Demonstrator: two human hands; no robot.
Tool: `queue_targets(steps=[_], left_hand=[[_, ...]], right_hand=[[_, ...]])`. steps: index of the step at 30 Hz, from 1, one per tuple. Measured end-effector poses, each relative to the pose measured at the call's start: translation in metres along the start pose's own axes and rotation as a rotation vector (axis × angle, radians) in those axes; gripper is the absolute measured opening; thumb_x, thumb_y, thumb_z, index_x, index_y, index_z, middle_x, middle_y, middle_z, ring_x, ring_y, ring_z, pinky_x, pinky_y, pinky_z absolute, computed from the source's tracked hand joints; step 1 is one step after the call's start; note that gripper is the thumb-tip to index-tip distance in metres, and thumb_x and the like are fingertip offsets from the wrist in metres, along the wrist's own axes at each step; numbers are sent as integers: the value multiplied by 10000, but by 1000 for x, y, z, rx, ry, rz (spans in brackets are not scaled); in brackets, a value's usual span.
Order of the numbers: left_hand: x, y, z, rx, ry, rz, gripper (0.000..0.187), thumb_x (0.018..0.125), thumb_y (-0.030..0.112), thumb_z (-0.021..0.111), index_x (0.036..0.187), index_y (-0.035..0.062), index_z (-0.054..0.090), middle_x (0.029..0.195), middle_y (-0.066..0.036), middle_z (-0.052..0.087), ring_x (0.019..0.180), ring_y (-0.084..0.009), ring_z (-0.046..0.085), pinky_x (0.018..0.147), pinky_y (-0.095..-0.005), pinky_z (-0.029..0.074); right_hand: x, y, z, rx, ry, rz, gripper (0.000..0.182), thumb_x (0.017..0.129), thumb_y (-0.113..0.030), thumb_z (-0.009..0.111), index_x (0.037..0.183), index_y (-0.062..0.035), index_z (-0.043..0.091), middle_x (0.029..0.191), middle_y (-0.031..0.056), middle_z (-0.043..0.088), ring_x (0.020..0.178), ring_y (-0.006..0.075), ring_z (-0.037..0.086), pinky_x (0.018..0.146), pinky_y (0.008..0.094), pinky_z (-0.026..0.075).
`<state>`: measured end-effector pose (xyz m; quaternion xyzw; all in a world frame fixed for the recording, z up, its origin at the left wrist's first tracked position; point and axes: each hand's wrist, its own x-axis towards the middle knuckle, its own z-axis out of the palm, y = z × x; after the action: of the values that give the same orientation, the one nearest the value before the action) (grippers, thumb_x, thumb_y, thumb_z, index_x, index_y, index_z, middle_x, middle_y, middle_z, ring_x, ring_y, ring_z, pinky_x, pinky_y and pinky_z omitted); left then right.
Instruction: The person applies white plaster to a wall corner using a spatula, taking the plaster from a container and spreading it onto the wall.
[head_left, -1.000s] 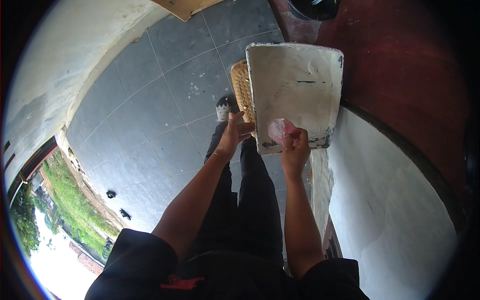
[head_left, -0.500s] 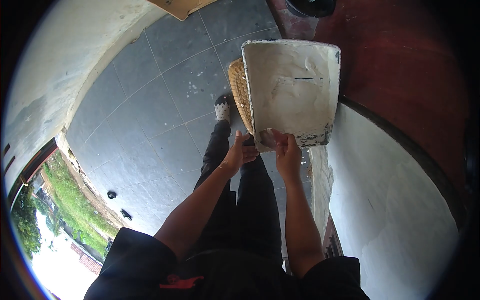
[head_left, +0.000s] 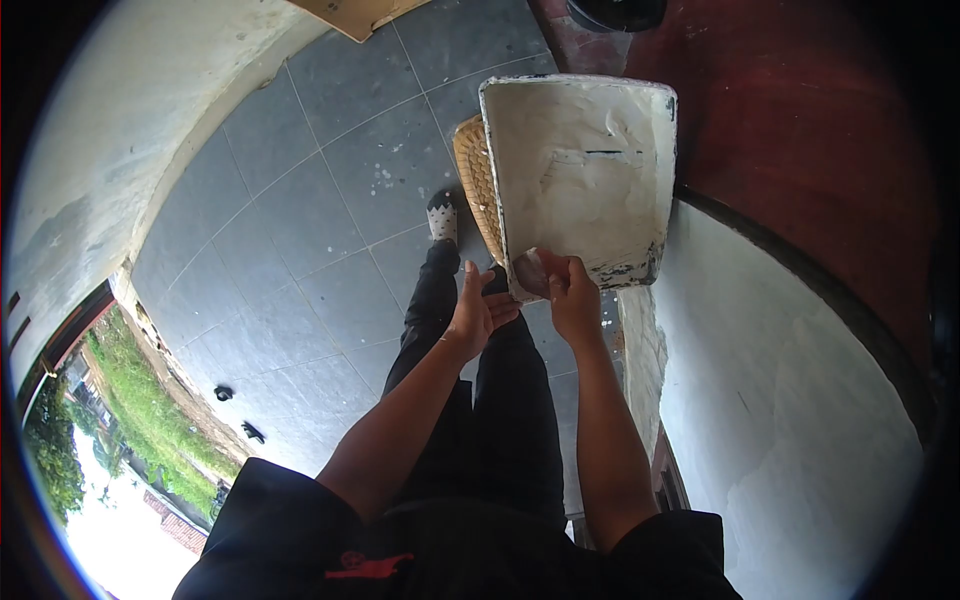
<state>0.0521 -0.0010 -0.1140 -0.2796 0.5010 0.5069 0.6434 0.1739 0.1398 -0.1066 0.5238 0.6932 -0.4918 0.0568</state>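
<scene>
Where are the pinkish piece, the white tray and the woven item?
Pinkish piece (head_left: 531,273), head view: its exposed face.
White tray (head_left: 657,195), head view: right inner wall.
Woven item (head_left: 475,170), head view: uncovered left part.

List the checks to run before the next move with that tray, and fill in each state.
1. Right hand has a grip on the pinkish piece: ok, pinched between thumb and fingers.
2. Pinkish piece is over the tray: ok, at its near left corner.
3. Left hand is free: ok, open, nothing visible in it.
4. Left hand braces the tray: cannot tell; fingertips are close to the corner, contact unclear.
5. Tray is fully supported by the woven piece: cannot tell; the tray hides what lies underneath.
</scene>
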Motion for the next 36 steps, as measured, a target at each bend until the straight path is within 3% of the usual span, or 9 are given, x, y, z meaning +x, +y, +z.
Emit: queue_targets(steps=[4,11,22,36], left_hand=[[-1,-4,4,1,27,5,1179,896,892,313,1619,-4,56,1473,-408,395,1361,-436,503,1172,-506,381],[-3,-5,4,-20,32,11,1195,893,896,311,1613,-20,49,1482,-402,396,1370,-429,495,1182,-500,364],[-1,-2,4,29,20,-1,1182,894,898,296,1618,-4,53,1483,-403,400,1373,-430,493,1178,-495,367],[-2,-1,8,47,53,11,1227,868,917,331,1614,-17,57,1482,-405,387,1358,-425,502,1176,-492,369]], right_hand=[[-12,-6,10,35,127,74,253,970,-107,598,1195,2,561,1049,271,705,1003,481,677,836,515,524],[-13,-10,6,52,91,68,250,972,-104,592,1196,3,561,1051,274,704,1022,481,674,843,522,521],[-17,-29,7,18,78,225,271,967,-93,577,1214,13,541,1087,294,691,1034,489,669,853,539,523],[-7,-24,12,45,93,178,238,942,-100,570,1135,38,545,1038,311,680,1001,508,660,847,546,511]])
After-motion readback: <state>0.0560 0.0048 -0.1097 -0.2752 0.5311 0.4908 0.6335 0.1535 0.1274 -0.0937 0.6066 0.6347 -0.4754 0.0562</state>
